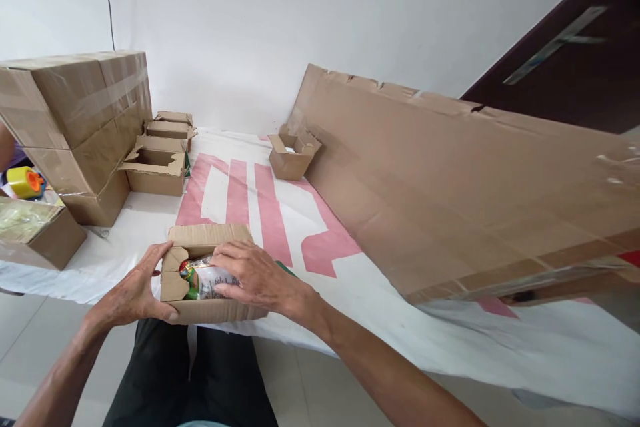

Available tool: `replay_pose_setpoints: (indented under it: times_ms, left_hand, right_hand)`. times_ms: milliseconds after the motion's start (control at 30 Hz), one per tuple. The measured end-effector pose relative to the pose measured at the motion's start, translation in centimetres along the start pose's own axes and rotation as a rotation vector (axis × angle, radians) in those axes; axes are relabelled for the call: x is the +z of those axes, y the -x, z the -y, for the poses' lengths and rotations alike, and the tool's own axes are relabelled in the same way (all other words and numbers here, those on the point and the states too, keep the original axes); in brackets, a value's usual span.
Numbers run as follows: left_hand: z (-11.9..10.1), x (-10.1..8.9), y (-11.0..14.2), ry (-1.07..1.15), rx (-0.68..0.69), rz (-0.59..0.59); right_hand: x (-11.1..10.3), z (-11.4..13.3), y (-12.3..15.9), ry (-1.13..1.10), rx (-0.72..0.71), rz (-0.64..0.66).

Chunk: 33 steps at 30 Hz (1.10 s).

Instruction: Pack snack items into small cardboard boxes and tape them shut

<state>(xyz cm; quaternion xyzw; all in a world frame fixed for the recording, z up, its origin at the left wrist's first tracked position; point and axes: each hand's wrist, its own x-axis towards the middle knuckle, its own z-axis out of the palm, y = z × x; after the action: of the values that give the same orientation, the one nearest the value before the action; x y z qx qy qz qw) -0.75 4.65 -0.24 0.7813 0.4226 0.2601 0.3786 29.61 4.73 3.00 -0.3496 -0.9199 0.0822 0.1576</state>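
Note:
An open cardboard box [215,311] sits at the near edge of the cloth-covered table, its flaps folded outward. My left hand [131,288] grips the box's left end, thumb on the front wall and fingers at the back corner. Inside lies a plastic packet [203,280], white with green and red print. My right hand [253,273] reaches into the box from the right, its fingers curled over the packet's right part. That part of the packet is hidden under the hand.
Stacked taped cartons [85,107] stand at the left, beside several small open boxes [155,183]. A yellow tape roll [23,182] is at the far left. Another open box [290,165] stands against a large leaning cardboard sheet [425,200]. The white-and-pink cloth [273,213] covers the table.

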Motion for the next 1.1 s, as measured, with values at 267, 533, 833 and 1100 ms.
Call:
replay_pose_setpoints:
  times_ms: [267, 533, 833, 1100]
  left_hand:
    - [0.7, 0.1, 0.1, 0.005, 0.012, -0.008]
    - [-0.8, 0.1, -0.3, -0.031, -0.082, -0.051]
    - [-1.3, 0.1, -0.6, -0.069, -0.100, -0.055]
    - [0.1, -2.7, -1.1, 0.195, 0.029, -0.213]
  right_hand:
    - [0.3, 0.6, -2.0, 0.162, 0.146, 0.141]
    - [1.2, 0.1, -0.4, 0.074, 0.123, -0.121]
    - [-2.8, -1.4, 1.6, -0.417, 0.263, -0.615]
    - [-5.9, -2.8, -0.5, -0.510, 0.186, -0.938]
